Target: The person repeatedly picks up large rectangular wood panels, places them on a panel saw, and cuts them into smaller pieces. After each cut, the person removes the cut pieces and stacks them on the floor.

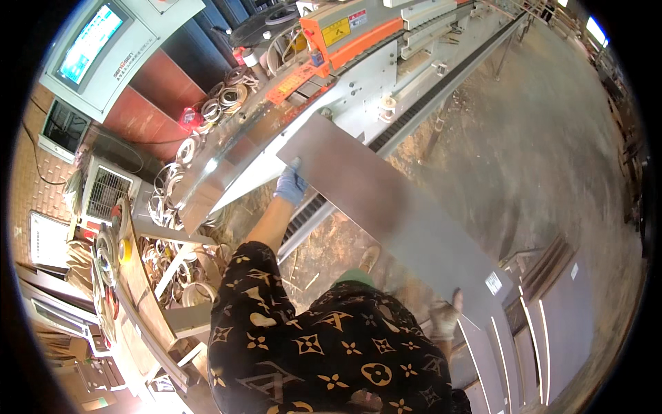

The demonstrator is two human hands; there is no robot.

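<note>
Blue-gloved left hand (pixel 292 185) and pale-gloved right hand (pixel 445 320) are grasping the long, flat, grey-brown board (pixel 389 200) by its near edge across the black ribbed track (pixel 405 123), my wide hold probably keeping it level.

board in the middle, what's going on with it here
A person is holding a long grey board with both hands, the left hand at its upper end and the right hand toward its labelled end. The upper end overlaps the machine in view; whether they touch isn't clear. More boards are at the lower right.
</note>
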